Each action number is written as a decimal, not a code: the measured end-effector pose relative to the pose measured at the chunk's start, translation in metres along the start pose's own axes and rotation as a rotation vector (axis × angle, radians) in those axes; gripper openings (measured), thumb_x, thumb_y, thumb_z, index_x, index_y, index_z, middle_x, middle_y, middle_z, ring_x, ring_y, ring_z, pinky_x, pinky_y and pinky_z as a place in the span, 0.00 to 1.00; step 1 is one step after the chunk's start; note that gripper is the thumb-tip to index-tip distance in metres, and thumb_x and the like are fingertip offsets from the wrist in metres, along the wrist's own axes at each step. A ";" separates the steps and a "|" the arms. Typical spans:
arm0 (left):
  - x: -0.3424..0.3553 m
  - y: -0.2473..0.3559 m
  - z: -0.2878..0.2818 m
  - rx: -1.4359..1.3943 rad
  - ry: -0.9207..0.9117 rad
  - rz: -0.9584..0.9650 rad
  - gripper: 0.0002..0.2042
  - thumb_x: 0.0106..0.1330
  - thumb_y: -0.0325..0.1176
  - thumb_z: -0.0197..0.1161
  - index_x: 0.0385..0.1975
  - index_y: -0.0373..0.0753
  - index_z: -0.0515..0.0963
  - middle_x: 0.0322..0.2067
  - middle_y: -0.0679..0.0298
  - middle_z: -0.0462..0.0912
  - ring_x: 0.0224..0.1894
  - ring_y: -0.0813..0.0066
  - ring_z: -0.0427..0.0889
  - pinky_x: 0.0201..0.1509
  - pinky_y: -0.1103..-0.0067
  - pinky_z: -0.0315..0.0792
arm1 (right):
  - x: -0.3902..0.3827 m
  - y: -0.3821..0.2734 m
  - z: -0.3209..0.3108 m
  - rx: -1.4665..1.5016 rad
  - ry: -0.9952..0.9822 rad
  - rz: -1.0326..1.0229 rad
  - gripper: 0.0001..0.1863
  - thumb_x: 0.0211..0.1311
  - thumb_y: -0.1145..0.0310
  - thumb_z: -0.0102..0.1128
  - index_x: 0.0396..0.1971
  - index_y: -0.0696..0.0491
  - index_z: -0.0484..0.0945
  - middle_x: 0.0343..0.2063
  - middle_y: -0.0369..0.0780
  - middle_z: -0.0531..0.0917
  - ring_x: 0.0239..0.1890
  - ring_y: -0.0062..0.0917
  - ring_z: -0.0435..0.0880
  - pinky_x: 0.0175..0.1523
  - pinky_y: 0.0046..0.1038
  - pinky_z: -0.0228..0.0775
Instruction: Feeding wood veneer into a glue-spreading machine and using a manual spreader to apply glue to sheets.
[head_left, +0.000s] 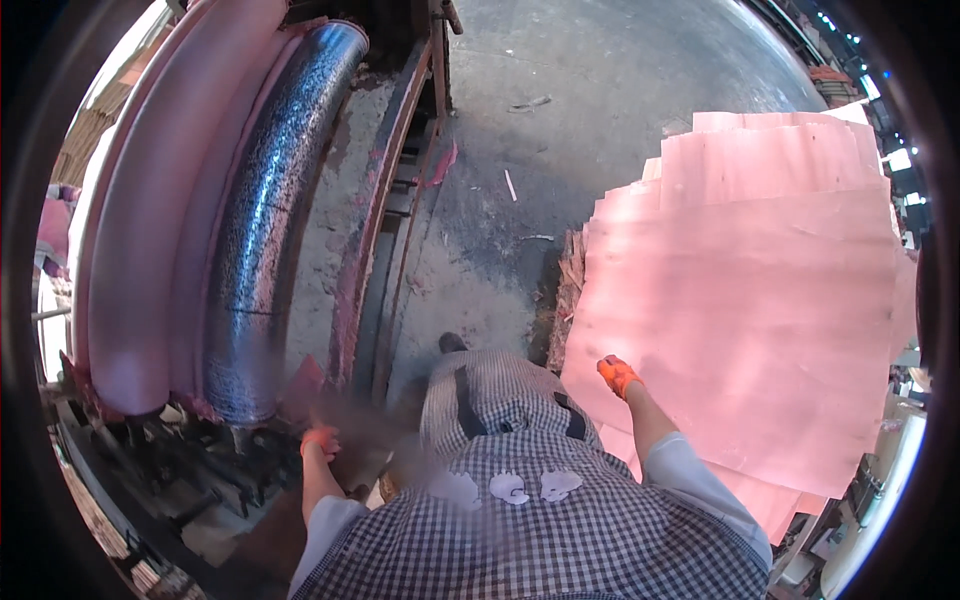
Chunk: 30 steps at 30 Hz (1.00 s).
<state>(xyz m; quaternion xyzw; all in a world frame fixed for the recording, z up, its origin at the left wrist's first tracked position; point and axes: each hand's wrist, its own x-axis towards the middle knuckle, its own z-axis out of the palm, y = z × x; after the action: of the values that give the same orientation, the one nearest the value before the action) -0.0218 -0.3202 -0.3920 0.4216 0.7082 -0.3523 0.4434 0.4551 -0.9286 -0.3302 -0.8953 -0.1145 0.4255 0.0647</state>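
Observation:
My right hand [619, 376], in an orange glove, is over the near left part of a tall stack of thin pink veneer sheets [740, 280]. Its fingers look curled in, and whatever they hold, if anything, is hidden. To the left, my left hand [320, 439], also orange-gloved, is low beside the near end of a roller machine. A small pointed pink piece [303, 383] shows just beyond that hand; a blur hides the fingers and whether they touch it. The machine has a wide pink-coated roller [165, 220] and a shiny speckled metal roller [265, 215].
A metal frame rail [385, 180] runs along the machine's right side. Dark machine parts [215, 470] lie below the rollers' near end. The grey floor [560, 90] between machine and stack has scattered scraps. Rough-edged brown sheets [570, 280] show under the stack's left side.

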 end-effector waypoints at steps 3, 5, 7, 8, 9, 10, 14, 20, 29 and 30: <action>-0.034 0.037 0.015 -0.217 -0.064 0.066 0.11 0.60 0.45 0.64 0.35 0.47 0.78 0.25 0.69 0.81 0.24 0.72 0.81 0.31 0.68 0.74 | 0.022 -0.042 -0.011 0.224 -0.023 0.162 0.23 0.62 0.51 0.46 0.47 0.52 0.75 0.54 0.49 0.77 0.57 0.46 0.74 0.58 0.38 0.68; -0.075 0.060 0.027 -0.408 0.058 0.132 0.10 0.60 0.45 0.64 0.34 0.48 0.77 0.22 0.71 0.78 0.21 0.73 0.77 0.30 0.70 0.70 | 0.048 -0.067 -0.010 0.208 -0.057 0.113 0.27 0.60 0.46 0.45 0.48 0.52 0.75 0.56 0.48 0.76 0.59 0.45 0.73 0.59 0.38 0.67; -0.101 0.069 0.026 -0.590 0.016 0.185 0.11 0.61 0.48 0.64 0.35 0.49 0.76 0.24 0.73 0.77 0.23 0.75 0.75 0.30 0.71 0.68 | 0.080 -0.097 -0.011 0.176 -0.068 -0.210 0.27 0.61 0.46 0.44 0.48 0.52 0.74 0.53 0.47 0.78 0.58 0.42 0.73 0.59 0.37 0.66; -0.116 0.080 0.030 -0.819 -0.074 0.228 0.12 0.61 0.49 0.63 0.38 0.51 0.77 0.30 0.74 0.78 0.27 0.77 0.75 0.34 0.71 0.69 | 0.097 -0.113 -0.013 0.176 -0.089 -0.318 0.26 0.63 0.48 0.46 0.51 0.52 0.74 0.49 0.47 0.79 0.58 0.42 0.72 0.59 0.37 0.66; -0.124 0.091 0.029 -1.045 -0.170 0.277 0.14 0.61 0.51 0.63 0.41 0.53 0.77 0.35 0.75 0.78 0.31 0.79 0.74 0.39 0.70 0.71 | 0.119 -0.124 -0.013 0.171 -0.082 -0.336 0.26 0.63 0.48 0.46 0.51 0.52 0.74 0.49 0.47 0.79 0.58 0.42 0.72 0.59 0.37 0.66; -0.121 0.097 0.028 -1.098 -0.356 0.391 0.15 0.62 0.51 0.62 0.44 0.54 0.77 0.37 0.77 0.77 0.32 0.80 0.73 0.41 0.70 0.70 | 0.140 -0.143 -0.016 0.102 0.026 -0.712 0.23 0.64 0.51 0.50 0.50 0.51 0.75 0.48 0.47 0.79 0.56 0.40 0.75 0.57 0.37 0.68; -0.178 0.153 0.061 -1.001 -0.341 0.638 0.16 0.62 0.49 0.64 0.43 0.49 0.78 0.31 0.76 0.76 0.30 0.79 0.75 0.38 0.73 0.72 | 0.163 -0.278 -0.047 1.218 -0.676 -0.079 0.22 0.60 0.50 0.65 0.50 0.43 0.75 0.39 0.39 0.81 0.39 0.27 0.82 0.40 0.26 0.77; -0.277 0.249 0.109 -1.018 -0.388 0.835 0.13 0.64 0.47 0.65 0.39 0.46 0.76 0.22 0.71 0.74 0.20 0.77 0.75 0.27 0.79 0.73 | 0.126 -0.462 -0.094 0.857 -1.083 -0.242 0.25 0.58 0.38 0.62 0.46 0.39 0.76 0.32 0.31 0.81 0.32 0.20 0.82 0.33 0.22 0.74; -0.317 0.335 0.188 -1.356 -0.372 0.777 0.28 0.63 0.59 0.62 0.52 0.43 0.72 0.31 0.57 0.81 0.25 0.65 0.82 0.34 0.73 0.79 | 0.164 -0.527 -0.135 0.884 -1.292 -0.305 0.13 0.66 0.62 0.58 0.42 0.55 0.74 0.31 0.42 0.82 0.34 0.33 0.82 0.40 0.36 0.79; -0.317 0.338 0.191 -1.408 -0.401 0.782 0.33 0.61 0.62 0.61 0.56 0.42 0.70 0.34 0.55 0.82 0.28 0.63 0.83 0.37 0.71 0.79 | 0.163 -0.536 -0.142 0.818 -1.231 -0.414 0.13 0.67 0.62 0.58 0.42 0.55 0.74 0.31 0.42 0.81 0.34 0.32 0.82 0.41 0.37 0.79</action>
<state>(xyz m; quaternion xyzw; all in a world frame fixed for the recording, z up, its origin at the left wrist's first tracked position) 0.4283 -0.4429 -0.2095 0.1905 0.4729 0.2843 0.8119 0.5848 -0.3713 -0.2488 -0.3618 -0.1286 0.8351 0.3939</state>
